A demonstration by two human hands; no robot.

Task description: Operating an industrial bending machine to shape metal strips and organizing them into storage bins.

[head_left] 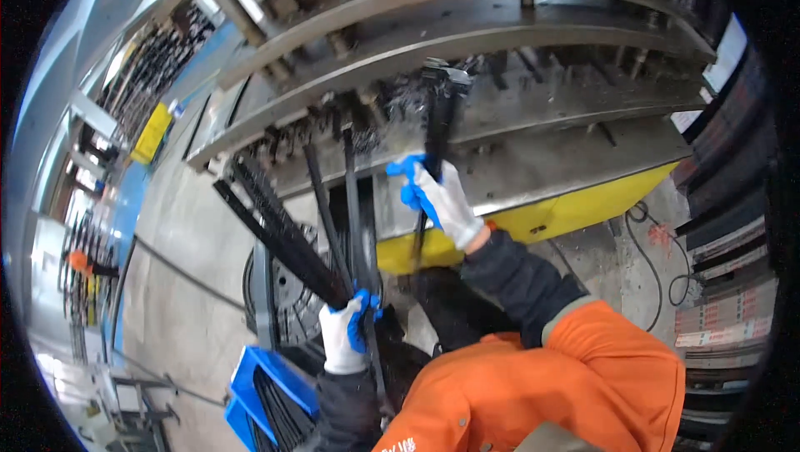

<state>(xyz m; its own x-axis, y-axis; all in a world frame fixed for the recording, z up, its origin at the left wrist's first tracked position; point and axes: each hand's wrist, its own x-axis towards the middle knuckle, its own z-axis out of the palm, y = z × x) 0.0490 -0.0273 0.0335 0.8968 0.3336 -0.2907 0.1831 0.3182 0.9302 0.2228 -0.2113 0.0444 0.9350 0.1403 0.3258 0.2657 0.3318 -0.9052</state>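
My left hand [343, 335], in a white glove with blue palm and fingers, is closed round the near end of a bundle of long black strips [287, 239]. The strips slant up and away to the left. My right hand [442, 194], gloved the same way, grips a long dark bar [442, 123] over the front of the press bed. A pale, shiny part shows at the bar's far end, close to the lower tooling; motion blurs it, so its exact kind is unclear.
Large metal press plates [467, 39] stretch across the far side, above a yellow front panel [567, 210]. A blue bin [258, 389] with dark strips stands at lower left. Stacked material [725, 319] lines the right; cables [658, 277] lie on the floor. Another person's orange sleeve [82, 262] shows far left.
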